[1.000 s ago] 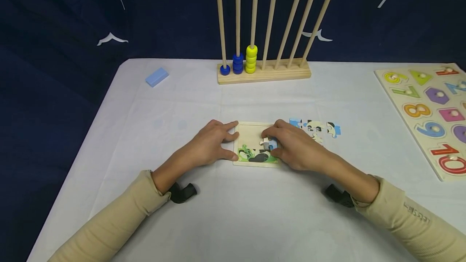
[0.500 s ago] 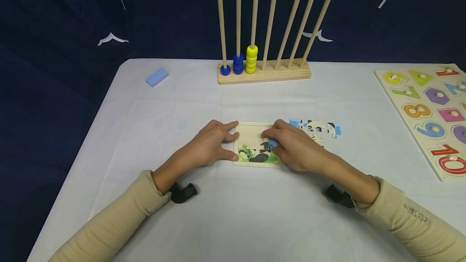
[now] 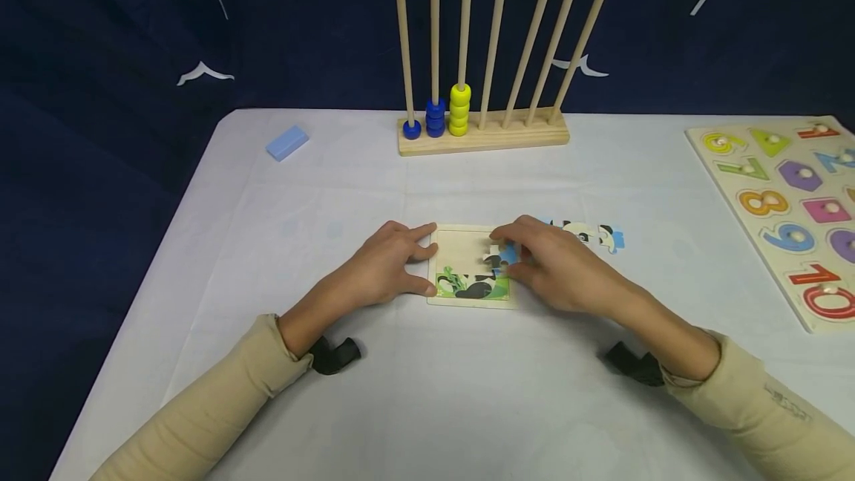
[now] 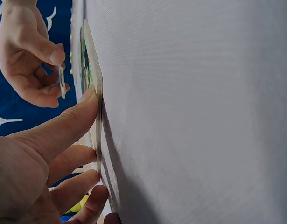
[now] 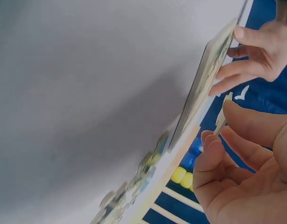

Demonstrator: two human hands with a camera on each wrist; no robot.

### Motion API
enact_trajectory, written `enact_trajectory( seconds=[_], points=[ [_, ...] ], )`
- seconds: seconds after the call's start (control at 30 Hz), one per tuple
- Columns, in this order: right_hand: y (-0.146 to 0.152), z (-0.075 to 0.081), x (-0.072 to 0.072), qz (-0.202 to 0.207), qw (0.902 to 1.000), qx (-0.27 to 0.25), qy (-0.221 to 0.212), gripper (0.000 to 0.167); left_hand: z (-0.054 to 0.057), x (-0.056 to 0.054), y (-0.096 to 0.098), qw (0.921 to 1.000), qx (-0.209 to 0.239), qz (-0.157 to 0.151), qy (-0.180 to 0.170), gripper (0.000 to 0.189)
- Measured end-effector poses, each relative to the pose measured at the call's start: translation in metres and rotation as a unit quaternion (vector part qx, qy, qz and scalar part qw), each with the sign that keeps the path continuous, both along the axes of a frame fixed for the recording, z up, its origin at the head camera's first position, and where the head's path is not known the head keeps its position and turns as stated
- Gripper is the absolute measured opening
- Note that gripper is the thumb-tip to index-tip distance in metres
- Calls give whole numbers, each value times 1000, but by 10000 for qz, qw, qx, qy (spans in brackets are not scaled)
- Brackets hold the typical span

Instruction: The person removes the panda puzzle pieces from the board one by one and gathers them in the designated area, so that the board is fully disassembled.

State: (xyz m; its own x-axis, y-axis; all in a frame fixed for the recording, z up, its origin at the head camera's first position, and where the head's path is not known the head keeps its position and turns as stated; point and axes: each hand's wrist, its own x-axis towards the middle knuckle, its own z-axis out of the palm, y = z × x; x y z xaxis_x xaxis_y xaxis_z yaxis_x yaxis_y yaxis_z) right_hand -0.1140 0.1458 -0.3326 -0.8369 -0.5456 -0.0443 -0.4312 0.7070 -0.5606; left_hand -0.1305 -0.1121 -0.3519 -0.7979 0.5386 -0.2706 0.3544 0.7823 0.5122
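Note:
A shallow wooden puzzle tray (image 3: 461, 243) lies mid-table, its lower strip filled with pieces showing green leaves and a panda's body. My left hand (image 3: 387, 262) rests along the tray's left side, thumb and fingertips spread on its rim. Over the tray's right part, my right hand (image 3: 568, 266) pinches a blue, black and white puzzle piece (image 3: 502, 258) between thumb and fingers. Both wrist views show this puzzle piece (image 5: 222, 113) lifted clear of the tray. Several loose panda-face pieces (image 3: 578, 231) lie right of the tray, partly hidden behind my right hand.
A wooden peg stand (image 3: 484, 138) with blue and yellow beads is at the back. At far right lies a number-and-shape board (image 3: 768, 169). A blue block (image 3: 287, 143) sits at the back left of the white table (image 3: 427, 407).
My right hand has shifted slightly up and to the right, carrying the piece off the tray's right side. The left hand has stayed on the tray's left rim.

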Motion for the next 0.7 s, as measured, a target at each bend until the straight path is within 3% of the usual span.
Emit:
enact_trajectory(
  seconds=[0.37,0.7],
  points=[
    [27,1,10,-207,9995,-173,141,37,-1,1,0,10000,53,61,12,68],
    [72,-2,19,-574,9969,-216,493,46,0,1,-1,9999,14,95,-113,68]
  ],
)
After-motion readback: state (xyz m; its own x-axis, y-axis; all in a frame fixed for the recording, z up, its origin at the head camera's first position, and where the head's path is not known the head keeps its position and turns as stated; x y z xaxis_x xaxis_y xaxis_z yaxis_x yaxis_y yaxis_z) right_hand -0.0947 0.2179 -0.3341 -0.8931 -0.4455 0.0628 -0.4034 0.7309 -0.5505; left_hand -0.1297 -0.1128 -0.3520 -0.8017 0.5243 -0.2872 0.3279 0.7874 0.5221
